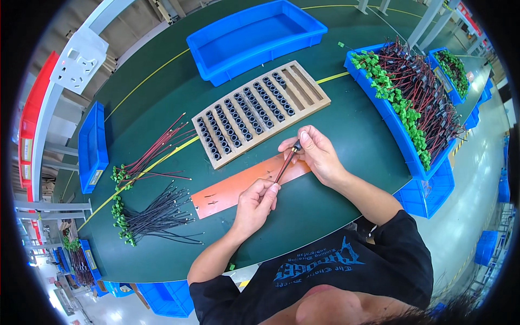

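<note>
Head view: I see the right hand [316, 151] pinching a black tip [297, 145], the left hand [255, 207] closed on its wires [284, 167], near ends hidden; both partly block the orange strip [230, 195], tray [238, 151] beyond, bundles [158, 215] left.

Green worktable [368, 146] above pale, shiny floor [471, 168]

Blue lettering [319, 262] spans the chest of the black T-shirt [403, 252]. On the blue bin [89, 142] at the tabletop's [336, 214] left sits a pale label [96, 177], too small to read.
</note>
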`<state>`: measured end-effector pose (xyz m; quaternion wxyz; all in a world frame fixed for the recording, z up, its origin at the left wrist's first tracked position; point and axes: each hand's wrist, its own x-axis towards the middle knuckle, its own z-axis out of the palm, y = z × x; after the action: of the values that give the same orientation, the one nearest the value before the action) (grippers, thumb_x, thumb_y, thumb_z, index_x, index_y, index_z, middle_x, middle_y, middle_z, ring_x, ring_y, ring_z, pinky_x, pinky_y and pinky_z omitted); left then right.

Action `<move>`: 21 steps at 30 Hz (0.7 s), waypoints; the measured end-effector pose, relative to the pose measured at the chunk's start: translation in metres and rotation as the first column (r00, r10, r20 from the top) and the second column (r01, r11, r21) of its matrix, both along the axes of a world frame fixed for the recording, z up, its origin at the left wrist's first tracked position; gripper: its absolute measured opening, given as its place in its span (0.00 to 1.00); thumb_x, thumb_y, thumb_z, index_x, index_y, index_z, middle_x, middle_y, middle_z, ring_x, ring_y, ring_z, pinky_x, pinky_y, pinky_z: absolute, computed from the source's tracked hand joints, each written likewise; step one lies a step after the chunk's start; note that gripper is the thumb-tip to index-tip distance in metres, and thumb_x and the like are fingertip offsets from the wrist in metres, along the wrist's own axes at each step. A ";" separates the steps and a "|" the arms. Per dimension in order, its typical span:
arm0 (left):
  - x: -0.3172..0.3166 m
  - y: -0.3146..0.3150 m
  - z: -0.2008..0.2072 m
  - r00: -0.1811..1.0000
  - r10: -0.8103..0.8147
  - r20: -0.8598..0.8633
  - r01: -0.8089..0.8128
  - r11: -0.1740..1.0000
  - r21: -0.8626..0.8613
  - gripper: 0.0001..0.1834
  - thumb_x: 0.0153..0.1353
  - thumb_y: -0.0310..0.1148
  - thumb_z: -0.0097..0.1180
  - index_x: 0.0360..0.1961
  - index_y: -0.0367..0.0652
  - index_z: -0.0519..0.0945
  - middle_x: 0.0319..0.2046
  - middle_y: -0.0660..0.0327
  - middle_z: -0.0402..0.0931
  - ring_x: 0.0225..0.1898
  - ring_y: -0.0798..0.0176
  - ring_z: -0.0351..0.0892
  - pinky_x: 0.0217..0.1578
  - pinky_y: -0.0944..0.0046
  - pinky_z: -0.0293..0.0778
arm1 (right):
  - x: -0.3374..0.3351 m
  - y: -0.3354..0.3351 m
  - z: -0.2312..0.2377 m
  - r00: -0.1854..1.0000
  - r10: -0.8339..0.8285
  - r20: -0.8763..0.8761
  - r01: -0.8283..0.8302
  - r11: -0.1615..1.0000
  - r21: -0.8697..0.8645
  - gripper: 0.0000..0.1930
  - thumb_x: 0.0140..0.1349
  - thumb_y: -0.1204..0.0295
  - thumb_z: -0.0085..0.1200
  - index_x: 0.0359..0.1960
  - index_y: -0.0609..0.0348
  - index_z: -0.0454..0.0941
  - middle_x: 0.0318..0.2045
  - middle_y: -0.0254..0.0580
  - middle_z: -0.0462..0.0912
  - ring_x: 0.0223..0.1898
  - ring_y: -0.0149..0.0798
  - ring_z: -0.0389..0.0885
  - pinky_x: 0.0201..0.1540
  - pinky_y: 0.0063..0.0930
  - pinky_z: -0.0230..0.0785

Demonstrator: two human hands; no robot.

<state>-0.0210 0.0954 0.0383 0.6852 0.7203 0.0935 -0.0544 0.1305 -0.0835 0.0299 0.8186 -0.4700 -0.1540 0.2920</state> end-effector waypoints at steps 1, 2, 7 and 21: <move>-0.001 0.000 -0.001 1.000 0.000 0.008 0.000 1.000 0.008 0.10 0.78 0.35 0.53 0.46 0.38 0.80 0.22 0.68 0.74 0.20 0.79 0.65 0.20 0.74 0.60 | -0.001 0.000 0.000 1.000 0.006 -0.002 -0.006 1.000 -0.007 0.14 0.82 0.55 0.42 0.46 0.52 0.67 0.47 0.53 0.87 0.44 0.31 0.82 0.47 0.26 0.74; 0.000 0.000 -0.003 1.000 -0.002 0.017 0.001 1.000 0.017 0.10 0.78 0.35 0.53 0.45 0.38 0.80 0.22 0.68 0.74 0.20 0.79 0.66 0.20 0.74 0.61 | -0.001 0.001 0.000 1.000 0.009 -0.003 -0.009 1.000 -0.014 0.13 0.82 0.55 0.42 0.46 0.51 0.67 0.47 0.53 0.87 0.44 0.31 0.82 0.46 0.25 0.73; 0.001 0.002 -0.002 1.000 -0.001 0.018 0.000 0.998 0.057 0.09 0.78 0.33 0.53 0.45 0.38 0.80 0.22 0.68 0.74 0.21 0.78 0.68 0.22 0.73 0.64 | 0.000 0.000 0.002 1.000 0.024 -0.012 -0.025 1.000 -0.015 0.13 0.82 0.55 0.43 0.45 0.51 0.67 0.45 0.52 0.87 0.43 0.31 0.81 0.46 0.25 0.73; 0.000 -0.001 0.004 0.999 0.014 0.043 -0.016 0.999 0.042 0.07 0.76 0.30 0.55 0.44 0.36 0.80 0.21 0.67 0.75 0.23 0.76 0.72 0.25 0.72 0.66 | -0.032 0.008 0.003 0.960 0.256 -0.116 -0.252 0.967 0.048 0.23 0.81 0.59 0.45 0.69 0.60 0.69 0.44 0.43 0.86 0.31 0.24 0.72 0.36 0.19 0.70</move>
<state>-0.0205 0.0939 0.0427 0.6720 0.7349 0.0854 -0.0321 0.0990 -0.0758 0.0332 0.7898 -0.4143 -0.1676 0.4200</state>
